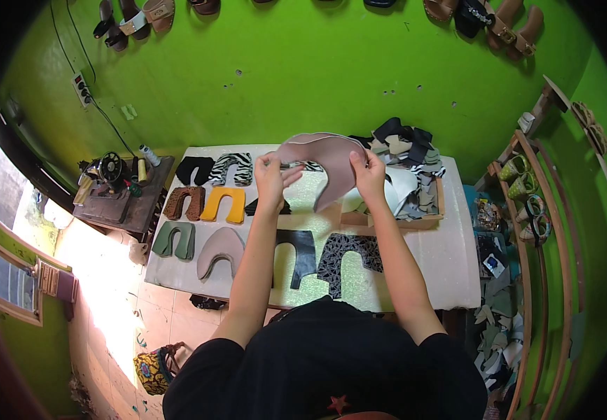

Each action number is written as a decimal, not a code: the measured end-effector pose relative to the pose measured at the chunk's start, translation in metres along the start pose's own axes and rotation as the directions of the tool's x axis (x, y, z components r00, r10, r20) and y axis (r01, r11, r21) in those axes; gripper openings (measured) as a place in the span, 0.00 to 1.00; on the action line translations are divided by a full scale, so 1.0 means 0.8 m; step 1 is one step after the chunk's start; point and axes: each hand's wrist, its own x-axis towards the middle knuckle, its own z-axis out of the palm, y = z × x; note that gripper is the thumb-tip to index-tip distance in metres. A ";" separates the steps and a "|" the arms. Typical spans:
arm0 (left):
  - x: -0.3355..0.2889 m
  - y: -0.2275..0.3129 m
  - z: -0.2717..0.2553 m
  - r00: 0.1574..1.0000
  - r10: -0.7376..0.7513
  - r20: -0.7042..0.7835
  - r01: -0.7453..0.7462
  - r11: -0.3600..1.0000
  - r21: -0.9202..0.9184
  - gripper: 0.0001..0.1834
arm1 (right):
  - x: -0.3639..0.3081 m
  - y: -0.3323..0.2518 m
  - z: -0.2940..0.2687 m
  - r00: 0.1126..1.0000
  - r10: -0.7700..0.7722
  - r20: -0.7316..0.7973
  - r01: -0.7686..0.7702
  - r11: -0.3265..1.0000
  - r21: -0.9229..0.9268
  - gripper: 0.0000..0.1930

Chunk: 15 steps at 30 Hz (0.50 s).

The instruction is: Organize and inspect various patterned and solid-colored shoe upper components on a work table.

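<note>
Above the far middle of the table, both hands hold up a mauve, curved U-shaped shoe-upper piece (pixel 335 159); its edge looks layered, so it may be more than one. My left hand (pixel 271 183) pinches its left end, the other fingers stretched out. On the right side, my right hand (pixel 368 175) grips its edge between thumb and fingers. Below my hands lie similar U-shaped pieces: a mauve-grey stack (pixel 212 246), a glossy black piece (pixel 305 252) and a black patterned piece (pixel 349 250). Zebra-print (pixel 233 166), leopard-print (pixel 183 201), yellow (pixel 230 199) and green (pixel 168 240) stacks sit farther left.
Scraps fill a wooden box (pixel 429 222) at the table's (pixel 450 269) right. A sewing machine (pixel 111 170) stands at the left. Wooden shoe racks (pixel 562 280) and heaped offcuts (pixel 496 343) are at the right. A patterned bag (pixel 153 371) lies on the floor.
</note>
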 end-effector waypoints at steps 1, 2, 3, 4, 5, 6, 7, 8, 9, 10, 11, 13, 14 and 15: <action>-0.004 -0.001 -0.016 0.997 -0.056 0.060 0.054 0.998 0.032 0.10 | 0.004 0.003 0.007 1.000 -0.010 -0.022 0.011 1.000 0.013 0.10; -0.008 0.000 -0.030 0.985 -0.128 0.116 0.129 0.992 0.001 0.08 | 0.005 0.005 0.012 1.000 -0.011 -0.021 0.012 1.000 0.015 0.10; -0.011 -0.005 -0.052 0.967 -0.135 0.214 0.136 0.991 0.012 0.12 | 0.005 0.004 0.021 1.000 -0.004 -0.019 0.005 0.996 0.085 0.10; -0.018 -0.008 -0.068 0.920 -0.121 0.373 0.181 0.975 -0.131 0.17 | 0.005 0.002 0.028 1.000 0.004 -0.021 -0.001 0.988 0.152 0.10; -0.024 -0.009 -0.082 0.851 -0.079 0.520 0.246 0.934 -0.261 0.23 | 0.004 -0.001 0.033 1.000 0.004 -0.021 -0.001 0.988 0.154 0.10; -0.029 -0.006 -0.096 0.772 -0.105 0.627 0.385 0.862 -0.330 0.24 | 0.001 -0.007 0.040 0.997 0.057 0.058 -0.066 0.983 0.170 0.11; -0.033 -0.008 -0.110 0.755 -0.185 0.630 0.481 0.808 -0.339 0.36 | -0.001 -0.013 0.046 0.985 0.108 0.137 -0.132 0.975 0.181 0.12; -0.030 -0.010 -0.121 0.636 -0.157 0.755 0.609 0.703 -0.367 0.41 | -0.003 -0.020 0.050 0.961 0.152 0.230 -0.183 0.976 0.122 0.11; -0.029 -0.010 -0.131 0.508 -0.099 0.855 0.725 0.585 -0.364 0.45 | -0.008 -0.032 0.060 0.960 0.154 0.235 -0.186 0.975 0.123 0.11; -0.030 -0.007 -0.134 0.511 -0.100 0.854 0.726 0.583 -0.366 0.45 | -0.014 -0.044 0.070 0.916 0.206 0.344 -0.244 0.967 0.071 0.09; -0.030 -0.004 -0.135 0.456 -0.144 0.878 0.729 0.626 -0.277 0.47 | -0.019 -0.049 0.080 0.857 0.259 0.446 -0.296 0.955 0.014 0.07; -0.030 0.003 -0.133 0.397 -0.193 0.897 0.731 0.658 -0.181 0.49 | -0.026 -0.051 0.098 0.859 0.184 0.478 -0.176 0.982 -0.060 0.07; -0.029 0.007 -0.133 0.390 -0.241 0.889 0.710 0.693 -0.124 0.49 | -0.030 -0.056 0.103 0.845 0.160 0.509 -0.095 0.984 -0.151 0.09; -0.028 0.012 -0.131 0.385 -0.288 0.877 0.687 0.724 -0.064 0.49 | -0.034 -0.062 0.110 0.829 0.140 0.542 -0.009 0.971 -0.238 0.10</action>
